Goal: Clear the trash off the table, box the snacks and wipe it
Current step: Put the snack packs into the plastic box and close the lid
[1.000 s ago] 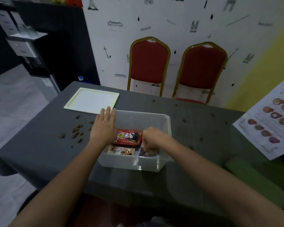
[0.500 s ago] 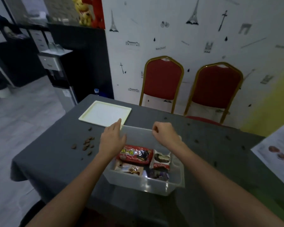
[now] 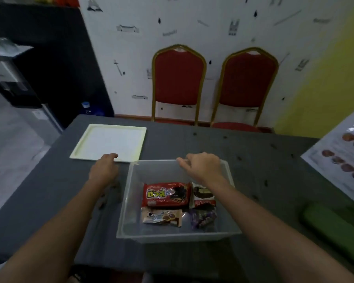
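A clear plastic box (image 3: 127, 201) stands on the grey table (image 3: 49, 190) right in front of me. Inside lie a red snack packet (image 3: 164, 195), a white and brown packet (image 3: 200, 199), a beige packet (image 3: 161, 217) and a purple one (image 3: 202, 217). My right hand (image 3: 202, 166) sits at the box's far rim with its fingers curled over the edge. My left hand (image 3: 104, 168) is left of the box, fingertips touching the near edge of a white lid (image 3: 110, 141) lying flat. Small brown crumbs (image 3: 102, 203) show beside my left forearm.
Dark crumbs (image 3: 239, 158) are scattered over the right half of the table. A green cloth (image 3: 335, 225) lies at the right front, and a picture sheet (image 3: 339, 160) behind it. Two red chairs (image 3: 178, 78) stand against the wall beyond the table.
My right hand came up out of the box, leaving the snacks, and moved to its far rim. My left hand left the box's left wall and reached forward to the lid.
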A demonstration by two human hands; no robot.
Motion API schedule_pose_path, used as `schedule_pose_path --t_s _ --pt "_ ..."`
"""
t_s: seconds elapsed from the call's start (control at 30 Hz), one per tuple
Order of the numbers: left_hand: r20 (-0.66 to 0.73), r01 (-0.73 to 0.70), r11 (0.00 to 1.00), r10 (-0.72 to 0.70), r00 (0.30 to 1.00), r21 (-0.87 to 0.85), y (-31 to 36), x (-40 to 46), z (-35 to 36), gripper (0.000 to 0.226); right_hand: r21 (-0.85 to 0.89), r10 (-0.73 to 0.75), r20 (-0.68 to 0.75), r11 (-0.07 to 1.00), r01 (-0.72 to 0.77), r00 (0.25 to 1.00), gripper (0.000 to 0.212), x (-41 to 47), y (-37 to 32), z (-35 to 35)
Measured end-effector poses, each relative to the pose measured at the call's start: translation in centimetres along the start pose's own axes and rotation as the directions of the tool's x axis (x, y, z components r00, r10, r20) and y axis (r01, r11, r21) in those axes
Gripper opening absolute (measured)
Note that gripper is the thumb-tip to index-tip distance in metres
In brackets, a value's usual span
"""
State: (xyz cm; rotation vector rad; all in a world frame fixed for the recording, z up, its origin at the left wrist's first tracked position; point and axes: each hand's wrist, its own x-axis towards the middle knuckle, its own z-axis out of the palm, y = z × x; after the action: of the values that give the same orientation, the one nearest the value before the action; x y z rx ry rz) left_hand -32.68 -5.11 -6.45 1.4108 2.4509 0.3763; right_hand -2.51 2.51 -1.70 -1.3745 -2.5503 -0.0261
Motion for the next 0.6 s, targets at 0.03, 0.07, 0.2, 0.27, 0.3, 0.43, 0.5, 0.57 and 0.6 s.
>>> schedule_pose_path --t_s 0.03,0.07,0.2,0.27,0.3,0.43,0.5,0.57,0.6 --pt "0.024 -0.027 1.000 0.027 0.999 0.005 -0.1 1.3 0.5 0.048 0.005 0.013 -0.032 1.000 -0.013 0.999 0.063 0.1 0.1 0.2" --pt "0.040 -0.059 0.998 0.058 0.998 0.014 -0.2 2.4 0.9 0.048 0.005 0.023 -0.056 1.000 -0.022 0.998 0.065 0.1 0.2 0.4" --pt "0.130 -0.180 0.976 0.164 0.978 0.122 -0.2 5.2 2.9 0.043 -0.013 0.054 -0.116 0.998 -0.056 0.992 0.063 -0.1 0.2 1.6" --pt "0.095 -0.232 0.958 0.218 0.971 0.171 -0.6 5.7 3.5 0.033 -0.038 0.075 -0.134 0.996 -0.080 0.988 0.063 -0.1 0.2 1.7" --pt "0.057 -0.248 0.952 0.242 0.969 0.181 -0.7 5.9 3.6 0.027 -0.049 0.090 -0.138 0.994 -0.098 0.986 0.063 -0.1 0.2 1.8" --pt "0.014 -0.363 0.876 0.379 0.925 0.318 -1.0 6.2 3.6 0.014 -0.059 0.163 -0.099 0.984 -0.169 0.982 0.066 -0.2 -0.3 1.6" --pt "0.013 -0.389 0.857 0.410 0.912 0.338 -0.9 5.9 3.4 0.016 0.005 0.246 -0.038 0.969 -0.246 0.969 0.066 0.0 -1.1 0.8" --pt "-0.049 -0.402 0.860 0.438 0.898 0.316 0.0 6.0 2.2 0.021 0.121 0.355 0.144 0.920 -0.373 0.923 0.055 1.0 -1.3 -0.2" --pt "-0.092 -0.408 0.868 0.448 0.889 0.284 0.9 6.1 1.3 0.021 0.188 0.377 0.251 0.884 -0.427 0.892 0.045 1.6 -1.4 -0.8"
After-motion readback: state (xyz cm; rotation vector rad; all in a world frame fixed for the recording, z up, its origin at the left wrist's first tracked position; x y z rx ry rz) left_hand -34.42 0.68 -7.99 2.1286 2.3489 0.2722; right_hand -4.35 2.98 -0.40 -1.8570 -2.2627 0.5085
